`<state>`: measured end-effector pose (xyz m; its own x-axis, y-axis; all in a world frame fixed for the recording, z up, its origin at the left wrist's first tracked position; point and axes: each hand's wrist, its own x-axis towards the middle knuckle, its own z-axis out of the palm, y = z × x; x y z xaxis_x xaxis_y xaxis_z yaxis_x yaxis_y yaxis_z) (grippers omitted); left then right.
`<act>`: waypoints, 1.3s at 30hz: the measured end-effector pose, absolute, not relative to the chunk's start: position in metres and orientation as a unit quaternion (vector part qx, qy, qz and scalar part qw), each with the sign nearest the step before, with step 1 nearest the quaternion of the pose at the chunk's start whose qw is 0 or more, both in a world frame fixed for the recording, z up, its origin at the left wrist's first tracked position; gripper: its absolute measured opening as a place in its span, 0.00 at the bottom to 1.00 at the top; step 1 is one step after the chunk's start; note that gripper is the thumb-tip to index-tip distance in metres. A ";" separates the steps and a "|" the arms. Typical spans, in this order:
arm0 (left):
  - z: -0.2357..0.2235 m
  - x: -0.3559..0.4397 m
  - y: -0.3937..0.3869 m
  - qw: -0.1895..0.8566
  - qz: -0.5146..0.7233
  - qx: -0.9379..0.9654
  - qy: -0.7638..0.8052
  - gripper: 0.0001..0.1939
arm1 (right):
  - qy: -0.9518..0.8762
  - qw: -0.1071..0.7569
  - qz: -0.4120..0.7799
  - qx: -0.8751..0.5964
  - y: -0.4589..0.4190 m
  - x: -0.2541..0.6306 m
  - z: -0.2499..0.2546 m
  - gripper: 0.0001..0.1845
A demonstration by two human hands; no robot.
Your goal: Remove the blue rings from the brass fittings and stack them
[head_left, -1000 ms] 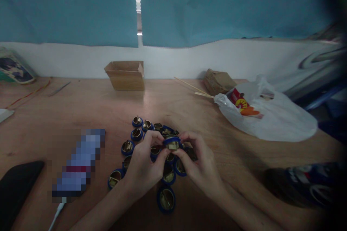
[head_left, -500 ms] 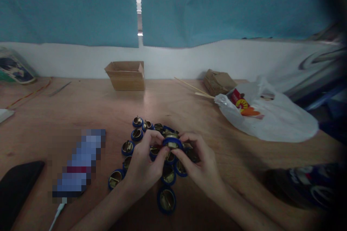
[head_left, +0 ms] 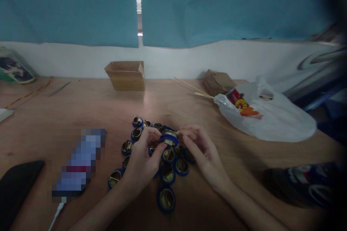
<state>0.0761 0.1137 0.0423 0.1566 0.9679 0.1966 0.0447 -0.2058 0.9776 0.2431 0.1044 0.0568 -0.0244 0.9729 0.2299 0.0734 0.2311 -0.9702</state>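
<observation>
1. Stretching across my whole view, the wooden bench [head_left: 114, 110] carries everything being handled.
2. Slumping toward its far right side, a white plastic bag [head_left: 287, 119] lies well apart from both hands.
3. Below and around the hands, a loose spread of badges [head_left: 167, 174] covers the near middle; the ones I can make out show gold-coloured backs and blue rims. Nothing on them tells me which are done and which are left.
4. Against the back wall stands an open-topped cardboard box [head_left: 128, 80]; from here I can't see what, if anything, is inside.
5. The left hand [head_left: 144, 157] pinches one badge between thumb and fingers. The right hand [head_left: 204, 153] sits just beside it, fingers bent, thumb clear of the rim; I can't tell whether a fingertip touches it.
6. That held badge [head_left: 169, 139] is tilted above the spread, between the two hands. I'd judge work on this single piece to be midway, since it remains gripped.
</observation>
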 end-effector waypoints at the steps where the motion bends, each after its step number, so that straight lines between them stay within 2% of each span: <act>1: 0.042 0.076 0.114 0.468 0.491 0.601 0.422 0.08 | -0.581 0.528 0.420 -0.455 0.105 0.243 0.056 0.06; 11: 0.048 0.075 0.115 0.450 0.474 0.608 0.451 0.07 | -0.621 0.521 0.385 -0.440 0.107 0.244 0.057 0.04; 17: 0.050 0.074 0.112 0.476 0.472 0.612 0.418 0.05 | -0.628 0.529 0.361 -0.442 0.108 0.244 0.050 0.00; 29: 0.051 0.066 0.122 0.439 0.412 0.613 0.512 0.07 | -0.587 0.538 0.315 -0.516 0.112 0.245 0.055 0.03; 34: 0.044 0.065 0.123 0.404 0.364 0.648 0.533 0.06 | -0.638 0.527 0.235 -0.511 0.111 0.246 0.049 0.01; 39: 0.042 0.058 0.123 0.319 0.337 0.704 0.538 0.08 | -0.744 0.466 0.126 -0.462 0.104 0.245 0.048 0.08</act>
